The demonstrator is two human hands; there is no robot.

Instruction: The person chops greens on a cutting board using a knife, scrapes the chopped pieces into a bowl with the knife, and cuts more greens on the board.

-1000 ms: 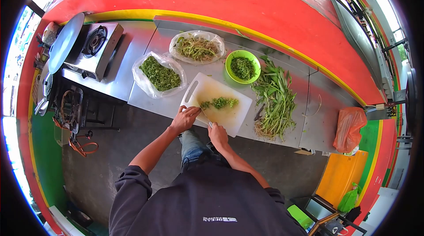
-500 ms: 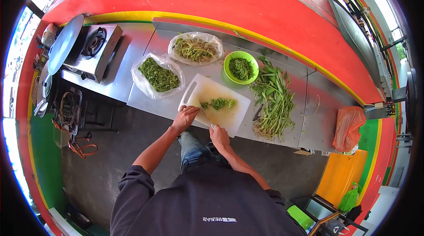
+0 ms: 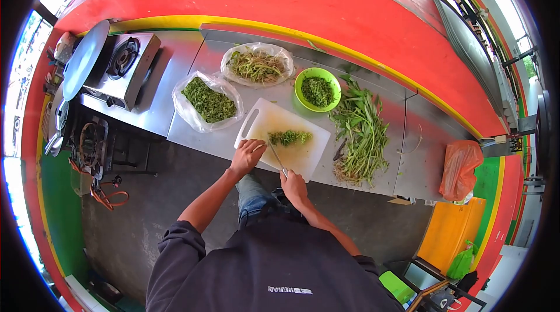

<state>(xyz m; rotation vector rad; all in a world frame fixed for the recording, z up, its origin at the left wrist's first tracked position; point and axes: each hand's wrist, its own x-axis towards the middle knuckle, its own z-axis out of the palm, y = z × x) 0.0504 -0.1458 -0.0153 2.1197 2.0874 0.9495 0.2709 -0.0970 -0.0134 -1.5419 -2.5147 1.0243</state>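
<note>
My right hand (image 3: 293, 186) is wrapped round the handle of a kitchen knife (image 3: 276, 155), its blade slanting up and left over the near side of a white cutting board (image 3: 303, 161). Close to the blade's tip is my left hand (image 3: 249, 157), its fingers bent together over the board's near left edge. Whether those fingers touch the blade or pinch anything I cannot make out. A small heap of chopped greens (image 3: 290, 137) lies mid-board, just beyond the knife tip.
Leafy stalks (image 3: 363, 131) lie right of the board. A green bowl (image 3: 318, 106) of chopped greens, a bag of chopped greens (image 3: 209, 100) and a bag of stems (image 3: 258, 65) stand behind. A gas stove (image 3: 125, 67) is at left, an orange bag (image 3: 461, 169) at right.
My left hand has shifted slightly right, nearer the knife tip. The knife and my right hand have moved a little right and toward me, so the blade sits clear of the greens.
</note>
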